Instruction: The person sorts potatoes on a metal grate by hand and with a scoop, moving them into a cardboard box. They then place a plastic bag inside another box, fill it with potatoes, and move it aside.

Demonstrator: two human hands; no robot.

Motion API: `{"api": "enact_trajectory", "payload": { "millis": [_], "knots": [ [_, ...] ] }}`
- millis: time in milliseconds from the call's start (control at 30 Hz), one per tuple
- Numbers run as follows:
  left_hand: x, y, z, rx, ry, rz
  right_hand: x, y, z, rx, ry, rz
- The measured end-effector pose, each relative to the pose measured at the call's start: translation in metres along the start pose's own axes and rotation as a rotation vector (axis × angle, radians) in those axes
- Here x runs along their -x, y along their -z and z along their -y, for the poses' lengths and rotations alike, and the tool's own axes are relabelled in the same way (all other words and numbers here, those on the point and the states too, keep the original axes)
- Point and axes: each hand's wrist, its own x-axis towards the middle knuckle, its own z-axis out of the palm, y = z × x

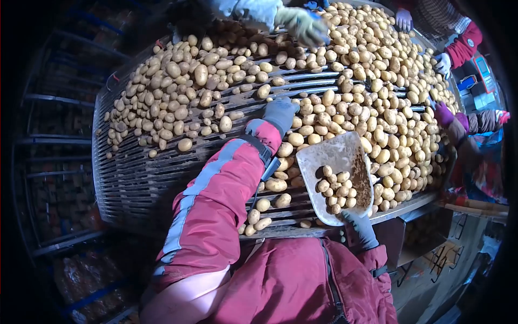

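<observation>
My left hand (280, 113), in a grey glove, reaches across the slatted table to the edge of the large potato pile (377, 102). Its fingers point away from me beside some potatoes, and whether they hold one is hidden. Near the table's front edge, my right hand (360, 229), also gloved, is closed on the near end of a worn white scoop (313, 164). Several small potatoes (337, 189) lie inside the scoop, which rests tilted over the slats and against the pile. Loose potatoes (276, 185) lie between my left arm and the scoop.
Another potato heap (162, 102) covers the left part of the slatted table (129, 189). A co-worker's gloved hand (305, 27) is blurred at the far edge. Other workers' hands (443, 65) and a purple glove (444, 114) are at the right. Metal racks (59, 140) stand left.
</observation>
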Motion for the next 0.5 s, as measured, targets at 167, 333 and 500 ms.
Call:
{"api": "enact_trajectory", "payload": {
  "millis": [167, 333, 500],
  "knots": [
    [0.018, -0.002, 0.03, 0.32, 0.079, -0.136, -0.004, 0.003, -0.003, 0.295, 0.167, -0.01],
    [0.031, 0.013, 0.067, 0.33, 0.315, -0.087, -0.002, -0.009, -0.005, 0.207, 0.219, 0.009],
    [-0.004, -0.036, 0.059, 0.163, 0.273, -0.028, 0.006, -0.014, 0.008, 0.045, -0.066, -0.078]
  ]
}}
